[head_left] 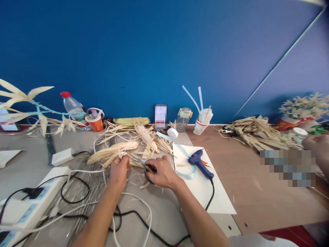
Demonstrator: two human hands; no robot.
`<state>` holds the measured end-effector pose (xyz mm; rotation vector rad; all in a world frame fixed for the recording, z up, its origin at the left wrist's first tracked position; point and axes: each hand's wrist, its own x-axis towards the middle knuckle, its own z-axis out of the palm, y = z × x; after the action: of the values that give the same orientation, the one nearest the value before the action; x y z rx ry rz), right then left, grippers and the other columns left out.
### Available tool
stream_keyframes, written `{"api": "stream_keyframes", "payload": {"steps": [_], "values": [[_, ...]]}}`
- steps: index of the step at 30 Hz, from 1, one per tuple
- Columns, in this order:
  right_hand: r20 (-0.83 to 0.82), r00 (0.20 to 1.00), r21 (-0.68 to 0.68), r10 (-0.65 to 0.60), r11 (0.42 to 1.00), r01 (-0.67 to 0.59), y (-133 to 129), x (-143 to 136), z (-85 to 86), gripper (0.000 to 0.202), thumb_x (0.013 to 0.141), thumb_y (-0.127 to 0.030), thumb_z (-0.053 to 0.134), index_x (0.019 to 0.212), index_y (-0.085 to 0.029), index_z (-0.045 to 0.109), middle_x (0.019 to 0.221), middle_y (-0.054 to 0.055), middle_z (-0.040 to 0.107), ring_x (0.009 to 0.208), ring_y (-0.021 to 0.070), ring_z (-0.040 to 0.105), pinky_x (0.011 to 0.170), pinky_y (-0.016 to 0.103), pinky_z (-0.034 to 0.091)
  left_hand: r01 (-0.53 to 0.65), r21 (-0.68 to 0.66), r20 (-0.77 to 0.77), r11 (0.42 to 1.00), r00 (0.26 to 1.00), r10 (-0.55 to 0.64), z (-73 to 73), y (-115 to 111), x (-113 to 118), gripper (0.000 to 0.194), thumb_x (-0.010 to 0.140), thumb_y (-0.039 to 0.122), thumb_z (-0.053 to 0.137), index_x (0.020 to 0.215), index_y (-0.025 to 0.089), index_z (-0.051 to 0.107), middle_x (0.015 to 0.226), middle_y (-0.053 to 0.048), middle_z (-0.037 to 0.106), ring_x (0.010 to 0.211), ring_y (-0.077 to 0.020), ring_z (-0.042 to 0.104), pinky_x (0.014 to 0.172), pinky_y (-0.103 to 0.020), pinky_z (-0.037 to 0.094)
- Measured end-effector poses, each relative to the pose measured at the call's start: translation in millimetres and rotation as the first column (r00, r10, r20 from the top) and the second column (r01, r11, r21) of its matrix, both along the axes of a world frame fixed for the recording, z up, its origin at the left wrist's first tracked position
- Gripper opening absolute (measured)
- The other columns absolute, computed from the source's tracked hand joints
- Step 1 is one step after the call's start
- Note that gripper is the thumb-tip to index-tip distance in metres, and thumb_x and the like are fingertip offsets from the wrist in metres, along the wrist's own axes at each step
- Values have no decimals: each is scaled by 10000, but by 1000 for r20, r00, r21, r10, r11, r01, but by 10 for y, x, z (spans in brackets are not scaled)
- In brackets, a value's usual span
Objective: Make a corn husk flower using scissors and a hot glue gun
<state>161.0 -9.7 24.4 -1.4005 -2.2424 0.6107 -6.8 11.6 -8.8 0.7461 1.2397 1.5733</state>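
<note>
My left hand (119, 171) is closed on a small piece of pale dried husk (120, 153), pinched at the fingertips. In my right hand (161, 171) are scissors (148, 174) with dark handles; their metal blades point left, toward the piece in my left hand. Whether the blades touch it is too small to tell. Behind both hands lies a loose pile of dried husks (147, 137). To the right, a blue glue gun (202, 164) rests on a white sheet (218, 195) beside a light blue ribbon (189, 175).
A power strip (33, 206) and tangled cables (136, 212) lie at the left and front. Along the wall stand a bottle (73, 108), a red cup (95, 122), a phone (160, 116), a jar (183, 120) and a cup with straws (200, 126). Another person's hand (317, 147) is at far right.
</note>
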Motion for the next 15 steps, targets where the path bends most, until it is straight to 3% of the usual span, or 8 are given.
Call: {"api": "stream_keyframes", "payload": {"steps": [15], "values": [[-31,999,-45,28,999,-29,11,38,14,207,763,-274,660,959,-221,700,725,-8,682,675,136,568,837,317,292,10,6,24,1000,1000,-10,3,-5,-7,371,654,309,699,580,215,347,451,109,286,416,-61,236,431,-228,207]]}}
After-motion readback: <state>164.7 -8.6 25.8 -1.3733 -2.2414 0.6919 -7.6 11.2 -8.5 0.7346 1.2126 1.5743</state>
